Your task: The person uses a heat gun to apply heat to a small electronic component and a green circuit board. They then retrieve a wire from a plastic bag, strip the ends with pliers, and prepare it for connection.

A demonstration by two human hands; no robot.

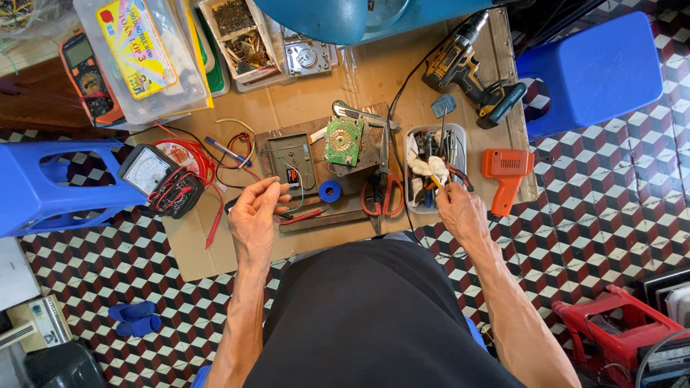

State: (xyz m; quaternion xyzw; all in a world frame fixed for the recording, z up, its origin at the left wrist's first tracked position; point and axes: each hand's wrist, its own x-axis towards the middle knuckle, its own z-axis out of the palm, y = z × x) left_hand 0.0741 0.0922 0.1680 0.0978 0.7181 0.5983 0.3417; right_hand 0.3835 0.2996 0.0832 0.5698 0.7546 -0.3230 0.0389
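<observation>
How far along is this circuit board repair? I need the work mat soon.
Done: the green circuit board is out and lies bare on the wooden board. In hand: the right hand holds a slim tool over the white tray; the left hand pinches something too small to tell. Left: the board is not back in any housing, and the scissors, drill and meter lie out.

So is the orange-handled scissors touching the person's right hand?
Apart. The head view shows the scissors lying on the cardboard, with a clear gap to the right hand, which is raised by the white tray.
</observation>
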